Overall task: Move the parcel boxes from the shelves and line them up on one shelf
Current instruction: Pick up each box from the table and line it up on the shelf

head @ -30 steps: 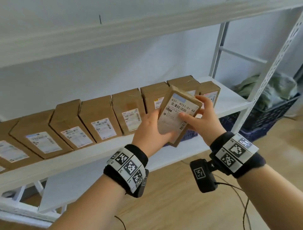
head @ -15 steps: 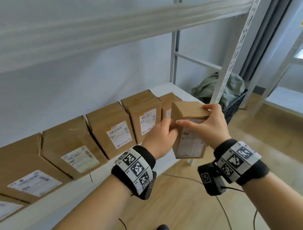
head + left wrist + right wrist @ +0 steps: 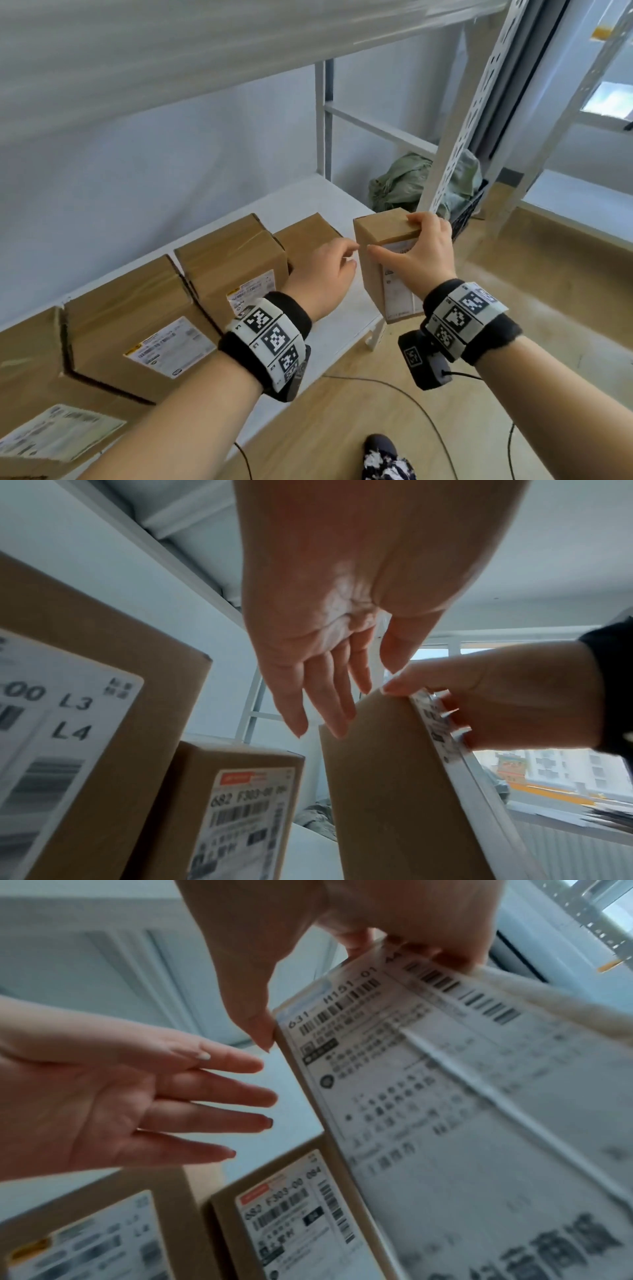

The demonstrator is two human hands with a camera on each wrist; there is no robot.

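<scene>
A small brown parcel box (image 3: 371, 274) with a white label stands upright in the air at the right end of the white shelf (image 3: 337, 329). My right hand (image 3: 407, 240) grips its top from above, thumb on the label face (image 3: 462, 1096). My left hand (image 3: 349, 255) hovers beside the box's left face with straight, slightly spread fingers (image 3: 219, 1093) and holds nothing. A row of several labelled brown boxes (image 3: 236, 260) lines the shelf to the left, and the last one (image 3: 305, 236) is just left of the held box.
An upper shelf board (image 3: 205, 51) hangs overhead. A perforated white upright (image 3: 462, 120) stands right of the box, with a green sack (image 3: 400, 185) in a dark crate behind it. A cable (image 3: 394, 387) and a shoe (image 3: 383, 455) are on the wooden floor.
The box went from tilted in both hands to upright, carried right past the end of the row. My left hand released it and straightened its fingers. My right hand now grips the top.
</scene>
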